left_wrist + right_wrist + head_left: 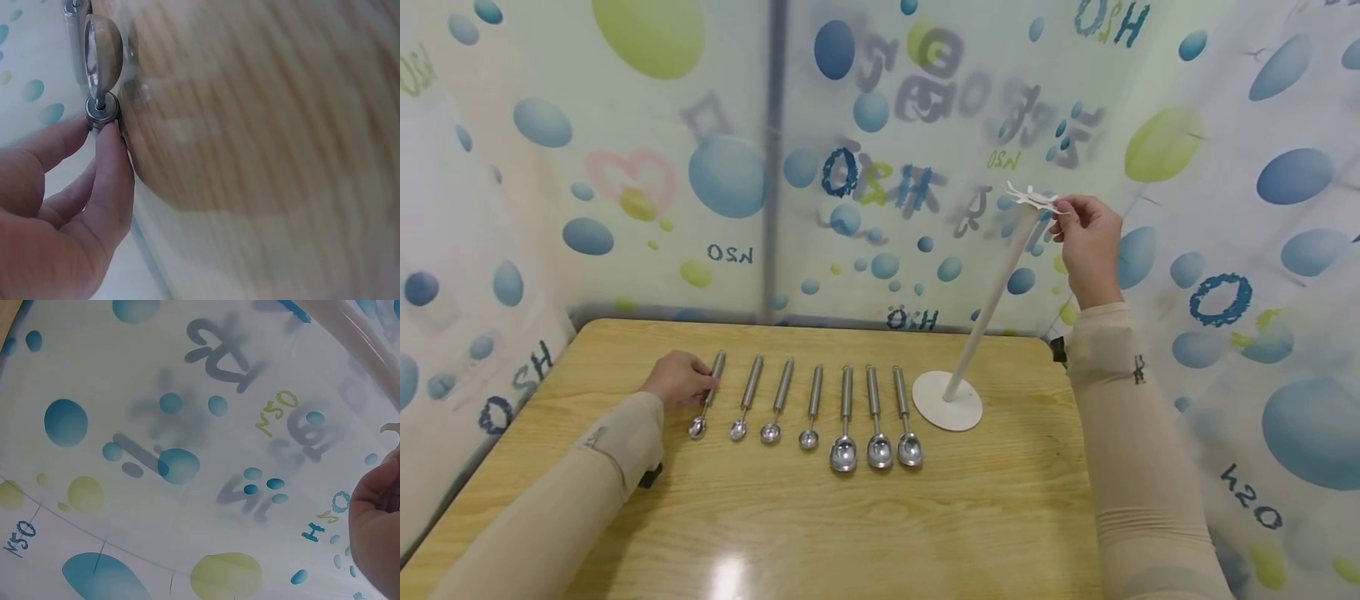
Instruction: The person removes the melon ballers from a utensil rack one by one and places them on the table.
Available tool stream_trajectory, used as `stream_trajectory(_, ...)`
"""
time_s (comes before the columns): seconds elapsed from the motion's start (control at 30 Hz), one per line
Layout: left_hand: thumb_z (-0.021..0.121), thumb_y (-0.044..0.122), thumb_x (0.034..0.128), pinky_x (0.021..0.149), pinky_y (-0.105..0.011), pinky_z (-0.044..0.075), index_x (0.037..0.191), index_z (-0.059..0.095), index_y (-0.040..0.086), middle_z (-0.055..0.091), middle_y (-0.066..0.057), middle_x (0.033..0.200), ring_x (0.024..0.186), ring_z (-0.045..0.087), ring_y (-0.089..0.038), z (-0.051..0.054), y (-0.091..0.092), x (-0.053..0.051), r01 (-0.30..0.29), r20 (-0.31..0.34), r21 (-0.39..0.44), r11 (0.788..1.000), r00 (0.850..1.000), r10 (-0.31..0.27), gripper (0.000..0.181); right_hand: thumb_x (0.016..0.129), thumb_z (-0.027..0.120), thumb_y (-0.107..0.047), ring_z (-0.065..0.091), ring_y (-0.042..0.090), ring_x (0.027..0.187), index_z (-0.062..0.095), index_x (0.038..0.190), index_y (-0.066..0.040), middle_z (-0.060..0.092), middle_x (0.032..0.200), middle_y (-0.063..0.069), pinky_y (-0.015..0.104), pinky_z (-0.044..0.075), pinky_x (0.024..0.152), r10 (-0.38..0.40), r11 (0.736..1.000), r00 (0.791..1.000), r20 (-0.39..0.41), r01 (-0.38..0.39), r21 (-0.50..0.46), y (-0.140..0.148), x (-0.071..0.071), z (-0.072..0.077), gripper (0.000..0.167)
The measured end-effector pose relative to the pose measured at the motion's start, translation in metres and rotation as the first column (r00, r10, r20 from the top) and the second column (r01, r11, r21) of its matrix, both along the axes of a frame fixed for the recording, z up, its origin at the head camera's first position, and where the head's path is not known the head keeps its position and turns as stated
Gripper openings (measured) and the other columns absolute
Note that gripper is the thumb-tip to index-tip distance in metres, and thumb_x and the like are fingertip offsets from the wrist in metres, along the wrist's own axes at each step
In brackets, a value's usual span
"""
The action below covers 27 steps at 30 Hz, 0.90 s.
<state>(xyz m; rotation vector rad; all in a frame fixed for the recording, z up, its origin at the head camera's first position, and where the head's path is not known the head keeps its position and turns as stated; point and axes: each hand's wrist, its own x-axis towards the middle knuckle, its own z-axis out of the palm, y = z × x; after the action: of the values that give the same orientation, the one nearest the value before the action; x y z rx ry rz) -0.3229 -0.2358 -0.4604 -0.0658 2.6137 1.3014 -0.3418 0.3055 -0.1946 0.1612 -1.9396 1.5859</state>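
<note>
My left hand [681,379] pinches the handle of the leftmost metal scoop [697,427] between thumb and fingers. In the left wrist view the hand [75,219] grips just behind the bowl of this scoop [111,53]. At the upper right, my right hand [1088,246] pinches a prong of the white hook top [1032,198] on the white stand [992,308]. The right wrist view shows only part of this hand [378,525] at its edge, with a tip of the hook top [391,427].
Several more metal scoops lie in a row to the right, including a small scoop [739,427] and a large scoop [843,454]. The stand's round base [936,408] rests on the wooden table [820,533]. A patterned curtain [730,100] hangs behind.
</note>
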Motion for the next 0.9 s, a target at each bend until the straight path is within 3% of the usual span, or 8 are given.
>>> stream_trajectory(0.23, 0.07, 0.009, 0.0952, 0.066, -0.032, 0.06, 0.121, 0.06, -0.014, 0.066, -0.021, 0.104, 0.083, 0.065, -0.021, 0.001, 0.001, 0.003, -0.007, -0.003, -0.012, 1.0, 1.0, 0.007, 0.036, 0.096, 0.066, -0.021, 0.058, 0.013, 0.07, 0.071, 0.105, -0.004, 0.062, 0.089, 0.003, 0.017, 0.054, 0.069, 0.014, 1.0, 1.0, 0.003, -0.014, -0.009, -0.003, 0.0, -0.001, 0.02)
stream_trajectory(0.37, 0.069, 0.017, 0.0965, 0.066, -0.033, 0.058, 0.122, 0.06, -0.013, 0.066, -0.02, 0.102, 0.081, 0.064, -0.021, 0.002, 0.0, 0.004, 0.005, -0.013, -0.045, 0.999, 1.0, -0.006, 0.04, 0.099, 0.063, -0.019, 0.061, 0.013, 0.075, 0.068, 0.12, -0.003, 0.065, 0.094, 0.003, 0.016, 0.054, 0.069, 0.029, 0.999, 1.0, 0.004, -0.029, -0.021, -0.003, -0.002, -0.003, 0.027)
stream_trajectory(0.5, 0.061, 0.031, 0.1011, 0.071, -0.039, 0.054, 0.125, 0.061, -0.011, 0.066, -0.023, 0.109, 0.086, 0.063, -0.028, 0.004, -0.004, 0.004, 0.032, -0.081, -0.165, 0.986, 0.996, -0.046, 0.048, 0.103, 0.058, -0.019, 0.064, 0.015, 0.082, 0.062, 0.133, -0.008, 0.066, 0.099, 0.003, 0.019, 0.055, 0.072, 0.037, 0.998, 0.999, -0.003, -0.037, -0.053, -0.001, -0.004, -0.006, 0.031)
stream_trajectory(0.6, 0.053, 0.037, 0.1049, 0.078, -0.048, 0.054, 0.128, 0.058, -0.011, 0.063, -0.03, 0.12, 0.097, 0.063, -0.039, 0.01, -0.006, 0.004, 0.029, -0.175, -0.26, 0.965, 0.982, -0.076, 0.054, 0.106, 0.055, -0.02, 0.063, 0.014, 0.087, 0.06, 0.135, -0.011, 0.065, 0.101, 0.002, 0.023, 0.054, 0.078, 0.003, 1.0, 1.0, -0.014, -0.003, -0.03, 0.0, -0.005, -0.013, 0.032)
stream_trajectory(0.7, 0.049, 0.037, 0.1069, 0.086, -0.059, 0.052, 0.134, 0.053, -0.012, 0.057, -0.033, 0.13, 0.111, 0.059, -0.049, 0.022, -0.006, 0.005, -0.02, -0.289, -0.311, 0.95, 0.954, -0.074, 0.056, 0.107, 0.051, -0.024, 0.061, 0.013, 0.094, 0.057, 0.137, -0.012, 0.063, 0.106, -0.001, 0.026, 0.051, 0.086, -0.061, 0.998, 0.998, -0.021, 0.062, 0.03, -0.001, -0.005, -0.022, 0.033)
stream_trajectory(0.77, 0.049, 0.034, 0.1072, 0.096, -0.064, 0.046, 0.139, 0.048, -0.011, 0.051, -0.034, 0.137, 0.122, 0.052, -0.052, 0.031, -0.003, 0.007, -0.05, -0.373, -0.325, 0.944, 0.925, -0.079, 0.055, 0.108, 0.049, -0.027, 0.058, 0.011, 0.101, 0.054, 0.14, -0.012, 0.061, 0.112, -0.002, 0.025, 0.049, 0.09, -0.114, 0.989, 0.993, -0.035, 0.117, 0.088, -0.001, -0.003, -0.029, 0.035)
stream_trajectory(0.83, 0.052, 0.031, 0.1066, 0.104, -0.067, 0.039, 0.145, 0.045, -0.007, 0.045, -0.033, 0.145, 0.13, 0.044, -0.052, 0.041, 0.001, 0.009, -0.061, -0.459, -0.345, 0.937, 0.881, -0.112, 0.055, 0.109, 0.047, -0.029, 0.053, 0.009, 0.107, 0.051, 0.142, -0.012, 0.058, 0.119, -0.002, 0.024, 0.045, 0.093, -0.16, 0.978, 0.985, -0.055, 0.166, 0.125, -0.001, 0.0, -0.038, 0.037)
stream_trajectory(0.9, 0.056, 0.029, 0.1054, 0.109, -0.067, 0.034, 0.149, 0.042, -0.003, 0.039, -0.029, 0.152, 0.137, 0.037, -0.051, 0.049, 0.004, 0.013, -0.042, -0.54, -0.368, 0.929, 0.823, -0.177, 0.056, 0.109, 0.046, -0.029, 0.048, 0.008, 0.11, 0.049, 0.142, -0.012, 0.053, 0.124, -0.002, 0.024, 0.042, 0.094, -0.207, 0.964, 0.973, -0.099, 0.22, 0.146, -0.001, 0.002, -0.049, 0.038)
